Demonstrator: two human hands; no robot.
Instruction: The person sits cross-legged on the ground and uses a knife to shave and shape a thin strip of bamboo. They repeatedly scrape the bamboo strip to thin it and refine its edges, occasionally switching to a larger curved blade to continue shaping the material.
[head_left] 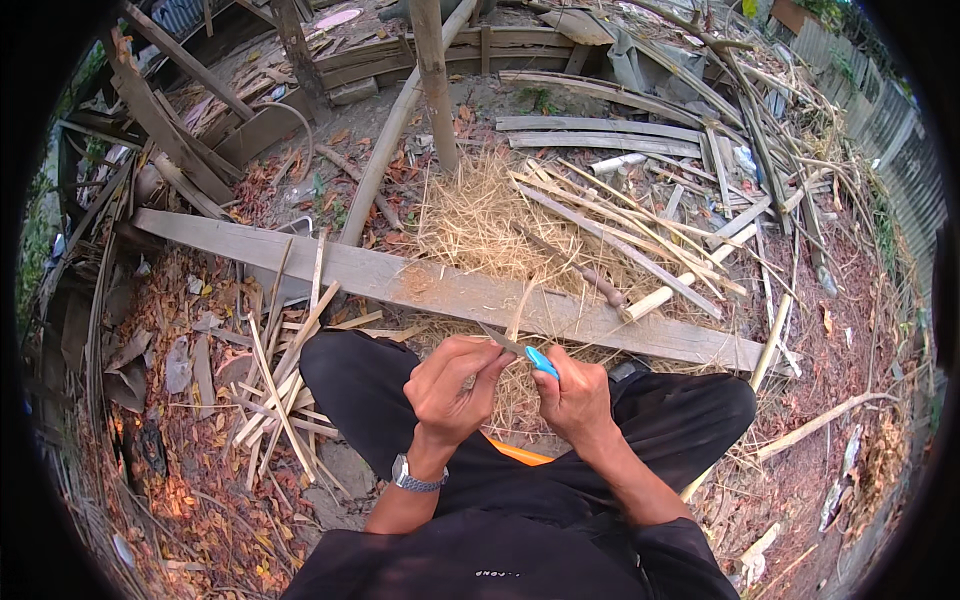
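My right hand (pixel 580 400) is closed around the blue handle of a knife (pixel 541 361), its blade pointing up and left. My left hand (pixel 455 385) is closed in a pinch near the blade, at the lower end of a thin pale wooden strip (pixel 521 308). The blade crosses this strip close to my left fingertips, and the fingers partly hide where they meet. The strip's upper end reaches over a long grey plank (pixel 350 262) in front of my knees. Beyond the plank lies a dark machete with a wooden handle (pixel 604 290).
Pale shavings (pixel 475 215) heap beyond the plank around an upright post (pixel 435 90). Split strips (pixel 270 395) lie crossed by my left knee. More long sticks (pixel 625 215) spread at the far right. Dry leaves (pixel 230 500) cover ground on the left.
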